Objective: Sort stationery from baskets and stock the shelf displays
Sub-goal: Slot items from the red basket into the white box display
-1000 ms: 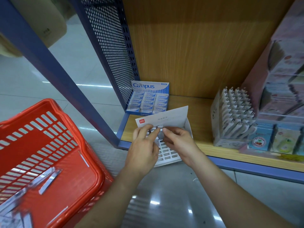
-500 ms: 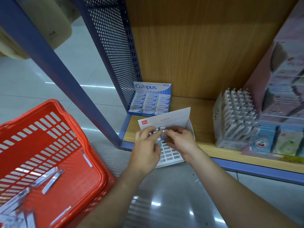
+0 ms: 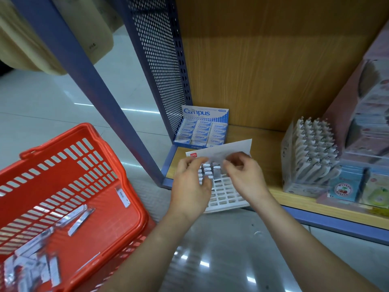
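A white display tray (image 3: 225, 197) with a grid of slots lies at the front edge of the wooden shelf (image 3: 267, 140), its lid flap (image 3: 227, 149) standing up behind. Several small grey packs (image 3: 207, 168) fill its back-left slots, and one taller pack (image 3: 216, 172) stands between my hands. My left hand (image 3: 191, 182) hovers over the tray's left side, fingers loosely curled. My right hand (image 3: 244, 175) hangs over the right side, thumb and fingers slightly apart; both are motion-blurred with nothing visible in them. The red basket (image 3: 134, 186) on the floor at left holds several more grey packs (image 3: 77, 220).
A blue Campus eraser box (image 3: 202, 131) sits behind the tray against the perforated side panel (image 3: 160, 60). A box of upright white pens (image 3: 311, 157) and small carded items (image 3: 343, 189) stand to the right. A slanted blue post (image 3: 84, 76) rises between basket and shelf.
Both hands pinched one small pack together over the tray's back rows. They have now drawn apart, and a pack stands in the tray between them.
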Action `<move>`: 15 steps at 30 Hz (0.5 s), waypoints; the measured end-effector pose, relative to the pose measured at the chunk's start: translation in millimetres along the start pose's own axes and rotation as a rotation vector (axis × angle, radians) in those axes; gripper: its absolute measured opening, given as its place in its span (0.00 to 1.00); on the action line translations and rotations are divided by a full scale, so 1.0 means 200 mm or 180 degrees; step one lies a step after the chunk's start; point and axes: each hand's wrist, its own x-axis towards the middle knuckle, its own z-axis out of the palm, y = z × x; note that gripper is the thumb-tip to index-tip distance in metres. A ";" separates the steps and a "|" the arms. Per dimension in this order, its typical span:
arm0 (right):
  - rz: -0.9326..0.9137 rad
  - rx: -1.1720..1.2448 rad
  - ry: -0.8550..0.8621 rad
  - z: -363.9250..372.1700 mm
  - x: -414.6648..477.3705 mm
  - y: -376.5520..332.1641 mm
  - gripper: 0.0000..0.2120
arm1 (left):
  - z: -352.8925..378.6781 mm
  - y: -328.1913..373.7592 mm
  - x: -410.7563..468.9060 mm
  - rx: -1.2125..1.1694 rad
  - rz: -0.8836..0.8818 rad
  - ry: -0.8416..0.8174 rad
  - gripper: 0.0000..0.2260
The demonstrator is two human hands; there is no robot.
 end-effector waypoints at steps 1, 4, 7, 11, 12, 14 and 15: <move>-0.0203 -0.0044 -0.0010 -0.03 0.00 -0.05 0.03 | -0.04 0.06 0.01 -0.0051 0.0151 0.0011 0.20; -0.0673 0.0123 -0.0292 -0.07 -0.02 -0.26 0.03 | -0.24 0.23 0.05 -0.0202 0.0511 -0.0089 0.19; -0.1205 -0.0024 -0.0764 -0.06 -0.04 -0.48 0.04 | -0.53 0.32 0.12 0.0109 0.0937 -0.0247 0.17; -0.1570 -0.0487 -0.1639 0.02 -0.12 -0.77 0.07 | -0.95 0.23 0.13 0.1119 0.1184 -0.0636 0.16; -0.1667 -0.0728 -0.1909 0.05 -0.15 -0.82 0.08 | -1.05 0.17 0.11 0.1363 0.1139 -0.0705 0.16; -0.1785 -0.1085 -0.2406 0.11 -0.22 -0.92 0.09 | -1.22 0.04 0.03 0.1679 0.0934 -0.0784 0.16; -0.1814 -0.1215 -0.2609 0.14 -0.25 -0.96 0.08 | -1.30 -0.03 -0.02 0.1743 0.0758 -0.0791 0.15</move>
